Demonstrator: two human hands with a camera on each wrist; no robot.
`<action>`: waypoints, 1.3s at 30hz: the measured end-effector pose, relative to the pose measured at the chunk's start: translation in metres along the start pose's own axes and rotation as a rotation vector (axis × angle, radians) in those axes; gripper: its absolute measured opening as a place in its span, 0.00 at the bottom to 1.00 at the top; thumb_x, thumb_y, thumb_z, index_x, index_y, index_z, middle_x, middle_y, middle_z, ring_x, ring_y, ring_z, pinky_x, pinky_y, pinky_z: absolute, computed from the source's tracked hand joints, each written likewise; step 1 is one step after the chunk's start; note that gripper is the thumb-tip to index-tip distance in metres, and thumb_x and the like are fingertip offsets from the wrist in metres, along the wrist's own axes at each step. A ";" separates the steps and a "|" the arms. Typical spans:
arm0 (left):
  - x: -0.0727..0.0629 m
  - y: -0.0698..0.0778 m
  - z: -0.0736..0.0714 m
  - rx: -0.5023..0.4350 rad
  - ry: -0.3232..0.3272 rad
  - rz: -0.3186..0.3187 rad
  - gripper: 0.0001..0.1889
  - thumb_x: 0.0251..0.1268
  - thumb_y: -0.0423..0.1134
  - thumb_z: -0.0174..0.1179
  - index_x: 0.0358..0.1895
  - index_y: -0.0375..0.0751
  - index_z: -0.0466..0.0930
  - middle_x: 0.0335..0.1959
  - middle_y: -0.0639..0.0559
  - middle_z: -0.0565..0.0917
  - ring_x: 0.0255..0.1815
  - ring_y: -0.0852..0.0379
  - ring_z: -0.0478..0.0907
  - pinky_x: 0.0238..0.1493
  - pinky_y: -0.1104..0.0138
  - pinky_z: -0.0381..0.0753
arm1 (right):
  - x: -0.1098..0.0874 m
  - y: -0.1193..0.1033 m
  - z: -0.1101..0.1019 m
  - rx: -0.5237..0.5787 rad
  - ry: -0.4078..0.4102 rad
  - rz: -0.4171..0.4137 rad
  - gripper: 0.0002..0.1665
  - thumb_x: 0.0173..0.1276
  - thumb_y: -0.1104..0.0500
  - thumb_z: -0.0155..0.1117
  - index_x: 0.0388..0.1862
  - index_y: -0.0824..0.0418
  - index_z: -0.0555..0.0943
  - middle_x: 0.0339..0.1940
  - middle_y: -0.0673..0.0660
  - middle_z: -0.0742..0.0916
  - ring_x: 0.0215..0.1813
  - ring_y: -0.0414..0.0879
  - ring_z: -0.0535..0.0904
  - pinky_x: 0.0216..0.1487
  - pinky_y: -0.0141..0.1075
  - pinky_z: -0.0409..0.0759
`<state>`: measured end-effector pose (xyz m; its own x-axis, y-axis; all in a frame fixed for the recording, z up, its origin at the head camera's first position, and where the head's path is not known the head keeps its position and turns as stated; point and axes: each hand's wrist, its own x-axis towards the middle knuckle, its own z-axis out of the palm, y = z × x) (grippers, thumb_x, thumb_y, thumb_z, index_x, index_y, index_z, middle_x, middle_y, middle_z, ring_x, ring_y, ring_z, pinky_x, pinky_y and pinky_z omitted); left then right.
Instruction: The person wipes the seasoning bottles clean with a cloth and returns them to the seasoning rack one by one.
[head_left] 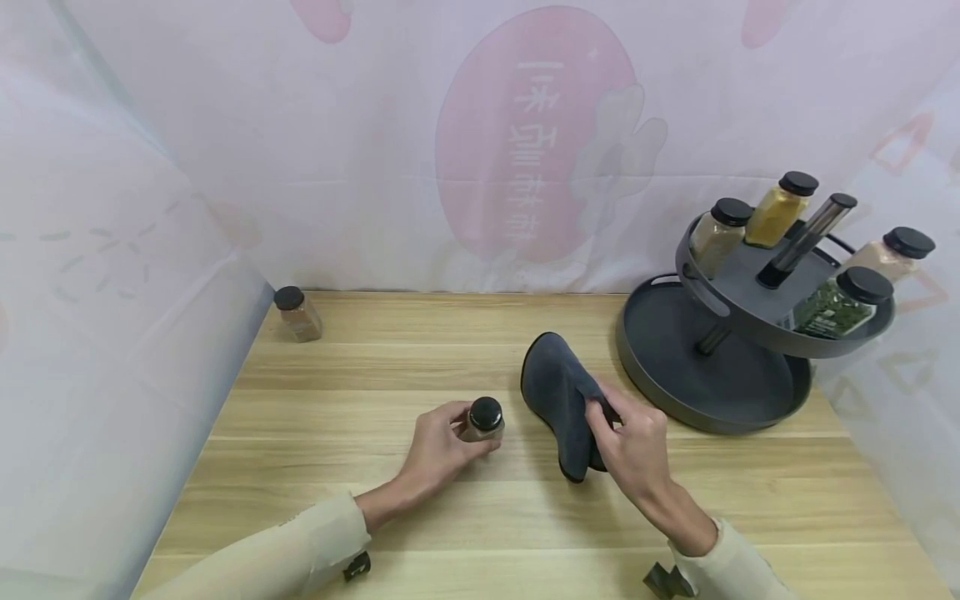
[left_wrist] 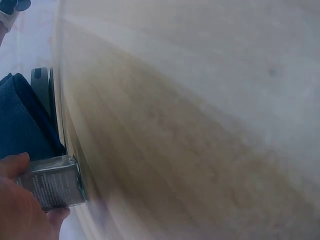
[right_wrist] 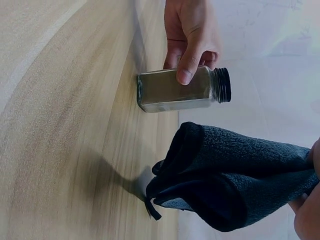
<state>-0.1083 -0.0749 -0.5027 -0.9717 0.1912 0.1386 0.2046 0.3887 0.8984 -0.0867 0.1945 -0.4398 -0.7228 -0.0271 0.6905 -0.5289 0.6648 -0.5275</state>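
Near the middle of the wooden table, my left hand (head_left: 435,454) grips a square glass spice jar (right_wrist: 162,92) by its sides. The jar is upright, with a black lid (head_left: 486,412) and brownish-grey powder inside; its base is at or very near the tabletop. To the right of it, my right hand (head_left: 637,442) pinches a dark grey-blue cloth (head_left: 555,387) with black edging. Folded and drooping, the cloth hangs over the table, apart from the jar. In the left wrist view, printed text shows on the jar's side (left_wrist: 52,185).
A two-tier grey turntable rack (head_left: 712,417) stands at the right. On its upper tier are several black-lidded spice jars, including a yellow one (head_left: 776,212) and one with green flakes (head_left: 828,308). Another jar (head_left: 300,317) stands at the table's back left. Printed fabric walls (head_left: 360,208) surround the table.
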 end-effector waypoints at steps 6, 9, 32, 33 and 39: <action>0.003 -0.001 -0.003 0.003 -0.008 0.021 0.24 0.43 0.29 0.86 0.48 0.42 0.90 0.47 0.50 0.92 0.52 0.50 0.89 0.55 0.65 0.87 | -0.002 -0.001 0.003 -0.007 0.009 -0.013 0.13 0.65 0.71 0.66 0.46 0.69 0.91 0.38 0.60 0.93 0.33 0.44 0.88 0.33 0.22 0.80; 0.005 -0.001 -0.005 -0.004 -0.016 0.006 0.24 0.43 0.29 0.86 0.48 0.41 0.90 0.46 0.50 0.92 0.51 0.51 0.89 0.54 0.67 0.87 | -0.002 -0.003 0.004 0.007 0.008 -0.010 0.13 0.65 0.71 0.66 0.47 0.69 0.91 0.38 0.60 0.93 0.33 0.43 0.88 0.33 0.22 0.80; 0.019 0.056 -0.030 -0.057 -0.164 0.082 0.25 0.50 0.36 0.85 0.54 0.40 0.90 0.48 0.49 0.92 0.51 0.52 0.90 0.54 0.64 0.87 | 0.000 -0.034 0.030 0.165 0.006 -0.053 0.15 0.67 0.73 0.63 0.47 0.66 0.90 0.36 0.58 0.93 0.31 0.40 0.87 0.29 0.25 0.82; 0.020 0.058 -0.031 -0.052 -0.164 0.088 0.25 0.50 0.37 0.85 0.54 0.40 0.90 0.48 0.49 0.92 0.51 0.52 0.90 0.53 0.64 0.87 | -0.001 -0.035 0.032 0.172 -0.004 -0.054 0.15 0.67 0.73 0.63 0.48 0.66 0.90 0.36 0.58 0.93 0.30 0.40 0.87 0.28 0.25 0.81; 0.023 0.071 -0.036 -0.057 -0.162 0.097 0.22 0.50 0.37 0.85 0.51 0.41 0.90 0.44 0.51 0.92 0.45 0.56 0.89 0.52 0.62 0.88 | -0.011 -0.034 0.040 0.180 -0.069 -0.044 0.15 0.67 0.74 0.62 0.49 0.67 0.90 0.34 0.59 0.93 0.25 0.38 0.82 0.19 0.22 0.73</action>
<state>-0.1204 -0.0751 -0.4206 -0.9152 0.3697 0.1606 0.2846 0.3103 0.9070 -0.0785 0.1423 -0.4489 -0.7228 -0.1084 0.6826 -0.6270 0.5181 -0.5817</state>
